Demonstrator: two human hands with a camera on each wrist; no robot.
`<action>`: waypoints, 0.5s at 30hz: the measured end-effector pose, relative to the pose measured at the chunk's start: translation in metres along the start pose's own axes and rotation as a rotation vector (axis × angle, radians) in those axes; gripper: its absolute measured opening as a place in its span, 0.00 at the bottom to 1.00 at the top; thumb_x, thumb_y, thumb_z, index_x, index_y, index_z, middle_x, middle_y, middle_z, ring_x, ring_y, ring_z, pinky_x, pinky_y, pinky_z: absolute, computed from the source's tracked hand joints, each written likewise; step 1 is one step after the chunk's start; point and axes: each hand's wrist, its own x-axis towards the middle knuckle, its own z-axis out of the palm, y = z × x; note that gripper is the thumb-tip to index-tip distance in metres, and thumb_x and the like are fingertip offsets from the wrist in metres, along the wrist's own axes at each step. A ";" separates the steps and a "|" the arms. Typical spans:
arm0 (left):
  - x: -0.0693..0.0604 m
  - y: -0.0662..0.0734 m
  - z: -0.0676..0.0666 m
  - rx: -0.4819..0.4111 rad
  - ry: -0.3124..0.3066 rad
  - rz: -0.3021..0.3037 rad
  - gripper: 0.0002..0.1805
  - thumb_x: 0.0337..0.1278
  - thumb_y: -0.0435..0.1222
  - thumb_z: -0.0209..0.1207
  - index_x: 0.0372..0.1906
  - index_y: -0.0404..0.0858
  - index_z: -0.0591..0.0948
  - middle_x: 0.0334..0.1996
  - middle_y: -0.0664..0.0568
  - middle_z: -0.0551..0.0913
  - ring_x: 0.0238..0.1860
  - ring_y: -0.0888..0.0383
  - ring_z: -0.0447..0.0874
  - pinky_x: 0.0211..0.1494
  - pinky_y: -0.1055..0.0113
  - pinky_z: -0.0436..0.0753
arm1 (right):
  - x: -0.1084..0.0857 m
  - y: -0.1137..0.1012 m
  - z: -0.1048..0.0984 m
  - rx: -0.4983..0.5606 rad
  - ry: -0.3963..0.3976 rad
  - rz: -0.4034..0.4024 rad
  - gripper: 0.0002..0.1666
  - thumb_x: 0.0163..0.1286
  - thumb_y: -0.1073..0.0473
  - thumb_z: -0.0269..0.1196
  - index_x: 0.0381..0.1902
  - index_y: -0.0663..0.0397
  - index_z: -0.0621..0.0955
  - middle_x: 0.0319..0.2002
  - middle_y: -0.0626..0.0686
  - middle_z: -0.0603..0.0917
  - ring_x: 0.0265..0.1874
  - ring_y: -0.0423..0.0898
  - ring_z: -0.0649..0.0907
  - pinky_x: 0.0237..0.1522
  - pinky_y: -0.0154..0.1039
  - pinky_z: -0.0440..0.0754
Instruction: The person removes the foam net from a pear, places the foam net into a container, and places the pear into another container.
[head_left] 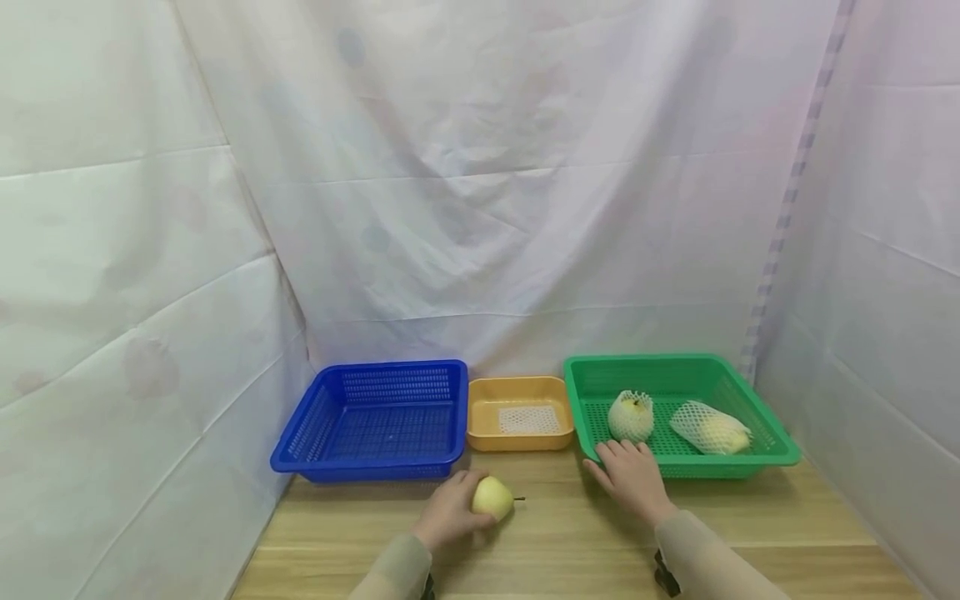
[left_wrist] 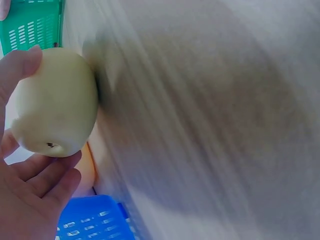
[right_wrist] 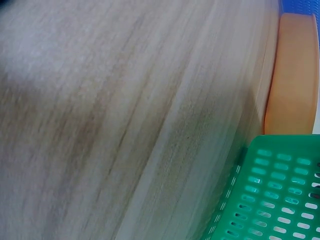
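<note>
My left hand grips a pale yellow pear just over the wooden table, thumb on one side and fingers curled on the other. Its stem points right in the head view. Close up in the left wrist view, the pear shows its blossom end. My right hand reaches to the front rim of the green basket, fingers loosely extended at the rim. Just beyond those fingertips stands a pear in a white foam net. The right wrist view does not show that hand.
Another netted pear lies on its side in the green basket. Left of it, a small orange-yellow basket holds a flat white foam net. A blue basket stands at the left. White cloth hangs behind the baskets.
</note>
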 end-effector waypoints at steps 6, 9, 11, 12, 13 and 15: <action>0.004 0.003 -0.005 0.102 -0.060 0.019 0.42 0.36 0.52 0.73 0.63 0.45 0.75 0.49 0.48 0.78 0.40 0.55 0.79 0.40 0.54 0.80 | 0.000 0.001 0.004 -0.009 0.005 0.003 0.17 0.64 0.43 0.65 0.36 0.50 0.80 0.34 0.50 0.83 0.31 0.49 0.79 0.31 0.45 0.71; 0.006 0.005 -0.006 0.166 -0.078 0.042 0.41 0.36 0.52 0.73 0.63 0.48 0.75 0.48 0.49 0.78 0.40 0.56 0.79 0.41 0.55 0.80 | 0.000 0.001 0.005 -0.008 0.007 0.005 0.17 0.64 0.43 0.65 0.38 0.50 0.81 0.35 0.50 0.84 0.32 0.49 0.79 0.31 0.45 0.70; 0.007 0.006 -0.007 0.198 -0.092 0.047 0.41 0.36 0.52 0.73 0.63 0.50 0.76 0.47 0.51 0.78 0.41 0.57 0.78 0.42 0.55 0.80 | -0.001 0.001 0.004 -0.006 0.009 0.007 0.18 0.64 0.43 0.64 0.38 0.50 0.81 0.35 0.50 0.84 0.32 0.50 0.79 0.32 0.45 0.70; 0.008 0.007 -0.007 0.213 -0.099 0.047 0.41 0.36 0.53 0.73 0.63 0.51 0.76 0.47 0.52 0.78 0.41 0.57 0.78 0.43 0.56 0.80 | 0.000 0.001 0.005 -0.005 0.011 0.007 0.18 0.64 0.43 0.65 0.39 0.50 0.81 0.35 0.50 0.84 0.32 0.50 0.79 0.31 0.45 0.70; 0.009 0.008 -0.006 0.227 -0.105 0.049 0.40 0.36 0.52 0.72 0.63 0.51 0.76 0.46 0.52 0.78 0.41 0.58 0.78 0.43 0.56 0.80 | -0.001 0.001 0.005 -0.003 0.011 0.007 0.18 0.64 0.43 0.65 0.39 0.50 0.81 0.35 0.50 0.84 0.32 0.50 0.79 0.31 0.45 0.70; 0.011 0.009 -0.005 0.269 -0.112 0.058 0.39 0.37 0.52 0.72 0.62 0.51 0.77 0.45 0.54 0.78 0.41 0.59 0.78 0.43 0.58 0.79 | -0.001 0.001 0.004 -0.001 0.011 0.010 0.18 0.64 0.43 0.65 0.39 0.50 0.81 0.35 0.50 0.84 0.32 0.50 0.79 0.31 0.45 0.70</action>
